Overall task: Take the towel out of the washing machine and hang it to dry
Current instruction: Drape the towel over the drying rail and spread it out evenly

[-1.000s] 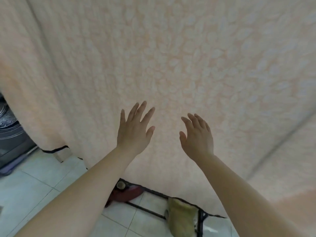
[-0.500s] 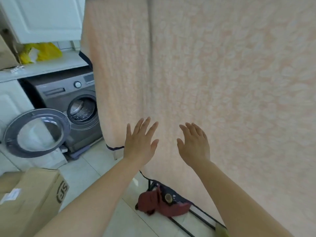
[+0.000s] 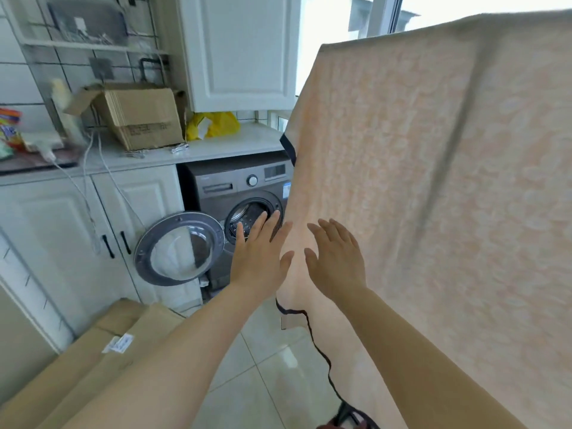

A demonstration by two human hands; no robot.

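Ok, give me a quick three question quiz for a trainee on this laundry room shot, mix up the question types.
1. True or false: the washing machine door is closed.
2. Multiple choice: the peach towel is A) inside the drum, B) hanging spread out at the right, C) folded on the counter.
3. Fill in: the yellow bag sits on the counter beside a tilted ____ box.

Key
1. False; the door hangs open.
2. B; the left hand and right hand are both open in front of it, gripping nothing.
3. Cardboard.
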